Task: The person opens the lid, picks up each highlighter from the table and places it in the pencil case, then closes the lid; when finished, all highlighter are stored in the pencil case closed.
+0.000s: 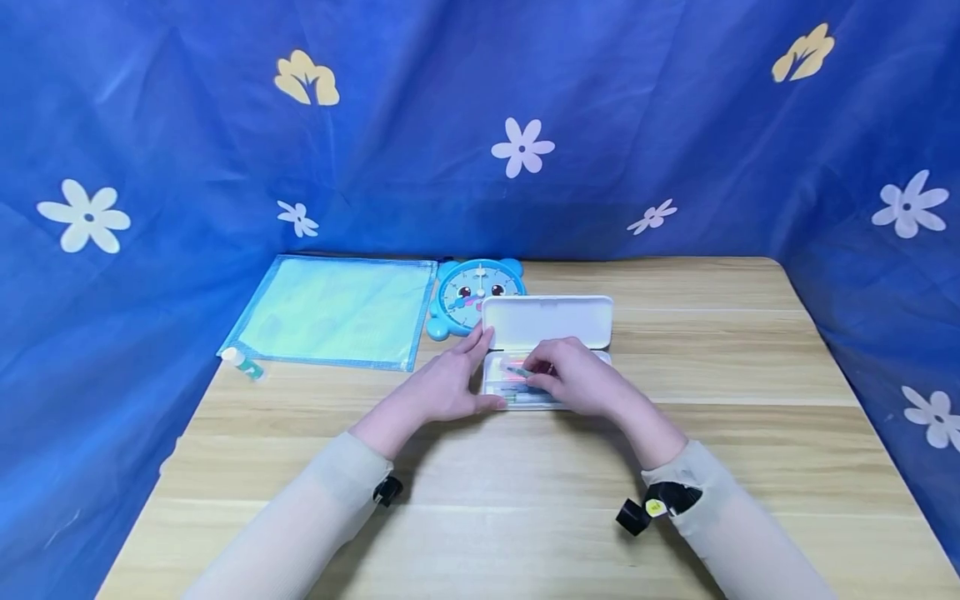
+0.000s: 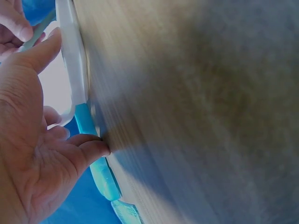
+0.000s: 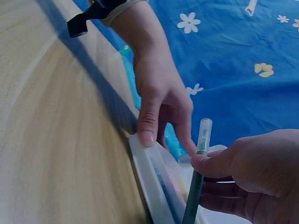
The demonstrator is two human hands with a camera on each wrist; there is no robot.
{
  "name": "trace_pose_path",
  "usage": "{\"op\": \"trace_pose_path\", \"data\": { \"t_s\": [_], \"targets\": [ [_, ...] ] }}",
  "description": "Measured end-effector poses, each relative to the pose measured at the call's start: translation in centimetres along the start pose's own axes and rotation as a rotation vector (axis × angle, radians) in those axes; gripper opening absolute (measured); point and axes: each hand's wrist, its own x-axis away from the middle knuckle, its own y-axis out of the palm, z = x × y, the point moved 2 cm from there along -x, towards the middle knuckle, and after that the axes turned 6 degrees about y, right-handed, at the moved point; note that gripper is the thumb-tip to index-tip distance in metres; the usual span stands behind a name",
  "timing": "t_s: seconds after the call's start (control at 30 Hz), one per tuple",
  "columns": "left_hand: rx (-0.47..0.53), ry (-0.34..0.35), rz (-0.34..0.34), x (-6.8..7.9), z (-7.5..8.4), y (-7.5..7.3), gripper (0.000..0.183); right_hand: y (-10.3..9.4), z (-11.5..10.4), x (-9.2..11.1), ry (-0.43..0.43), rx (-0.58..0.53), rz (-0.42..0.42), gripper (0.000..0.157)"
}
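Note:
A white pencil case (image 1: 547, 323) lies with its lid raised; coloured pens show inside, partly behind the hands. My left hand (image 1: 450, 385) holds the case's left end, thumb at the front edge and fingers by the lid. Over the tray, my right hand (image 1: 573, 375) pinches a green pen with a clear cap (image 3: 204, 135) between thumb and fingers. The pen slants above the case, its clear end pointing left in the head view. In the left wrist view, the pen (image 2: 39, 30) shows beside the left thumb.
Behind the case stands a blue animal-faced clock (image 1: 457, 292), partly covered by the lid. A light blue mesh pouch (image 1: 337, 308) lies at the back left, with a glue stick (image 1: 242, 364) by its front corner. Blue flowered cloth (image 1: 450, 167) hangs behind the wooden table (image 1: 495, 517).

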Motion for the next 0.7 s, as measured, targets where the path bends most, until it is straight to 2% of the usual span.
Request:
{"op": "trace_pose_path", "data": {
  "t_s": [0.2,0.33,0.53,0.7],
  "targets": [
    [0.002,0.001,-0.008,-0.1,0.1,-0.1,0.124,0.8,0.1,-0.3,0.017,0.021,-0.053,0.008],
    [-0.005,0.001,-0.012,-0.2,0.1,-0.1,0.124,1.4,0.0,-0.3,0.012,0.087,-0.054,0.009],
    [0.001,-0.001,-0.013,-0.2,0.1,-0.2,0.124,2.5,0.0,-0.1,-0.032,0.245,-0.046,0.010],
    [-0.003,-0.005,-0.014,-0.2,0.1,0.0,0.125,3.0,0.3,-0.1,-0.033,0.261,-0.034,0.012]
  ]
}}
